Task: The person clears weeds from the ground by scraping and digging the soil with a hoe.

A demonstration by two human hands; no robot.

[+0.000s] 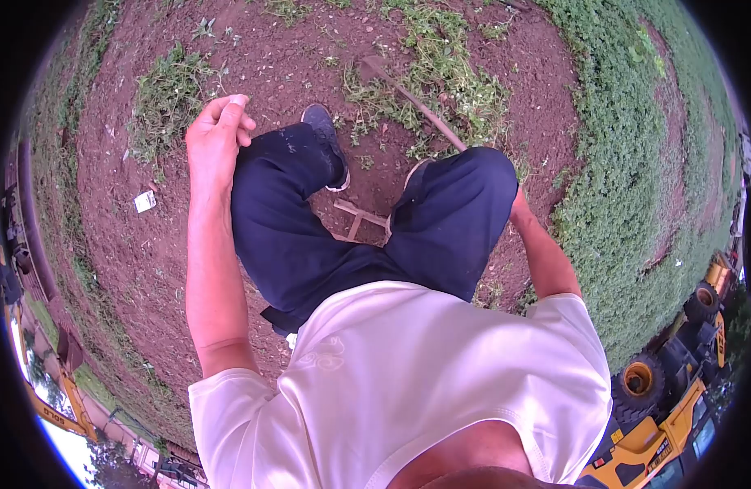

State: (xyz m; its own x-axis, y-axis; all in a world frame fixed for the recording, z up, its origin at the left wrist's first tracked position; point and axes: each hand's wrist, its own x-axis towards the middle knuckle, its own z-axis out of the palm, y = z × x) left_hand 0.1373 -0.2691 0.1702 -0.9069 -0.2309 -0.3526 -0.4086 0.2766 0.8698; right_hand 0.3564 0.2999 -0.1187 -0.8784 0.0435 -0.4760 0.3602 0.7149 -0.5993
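My left hand is above my left knee, its fingers loosely curled and the thumb laid against them. I see nothing in it. A pile of pulled green weeds lies on the soil just beyond it. My right hand is low beside my right knee, and its fingers are hidden behind the leg. A long wooden-handled tool, possibly a hoe, slopes from the weeds down behind that knee. Its dark head merges with the soil. Whether my right hand touches the handle is hidden.
A low wooden stool frame shows between my legs. Cut weeds are strewn ahead over brown soil. Dense green plants grow on the right. A white packet lies at left. Yellow machines stand at the lower edges.
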